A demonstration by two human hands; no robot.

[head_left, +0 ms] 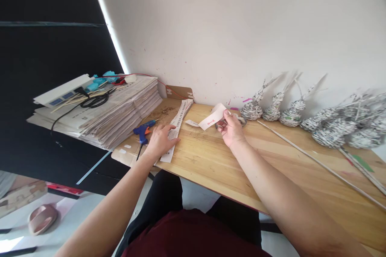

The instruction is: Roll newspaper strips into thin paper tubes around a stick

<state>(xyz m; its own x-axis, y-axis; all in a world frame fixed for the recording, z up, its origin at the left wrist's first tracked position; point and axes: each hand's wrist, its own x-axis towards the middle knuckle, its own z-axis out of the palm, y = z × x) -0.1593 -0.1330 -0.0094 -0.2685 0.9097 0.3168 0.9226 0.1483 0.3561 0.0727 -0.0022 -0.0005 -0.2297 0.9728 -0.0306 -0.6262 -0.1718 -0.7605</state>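
Observation:
My right hand [231, 129] pinches a strip of printed paper [212, 119], pale with red characters, raised a little over the wooden table. Behind that hand sits a roundish grey object, mostly hidden, so I cannot tell its kind. My left hand [162, 140] rests with fingers apart at a stack of long newspaper strips [182, 113], touching its left edge. Just left of it lies a blue glue gun [141, 131] with an orange trigger. A small paper scrap [192, 123] lies between the two hands.
A tall pile of newspapers [132, 108] stands at the left, bearing a white power strip [64, 90] and a black cable [95, 100]. Several woven paper gourd shapes [291, 113] line the wall at right. A long thin paper rod [319, 161] crosses the wooden table [211, 172].

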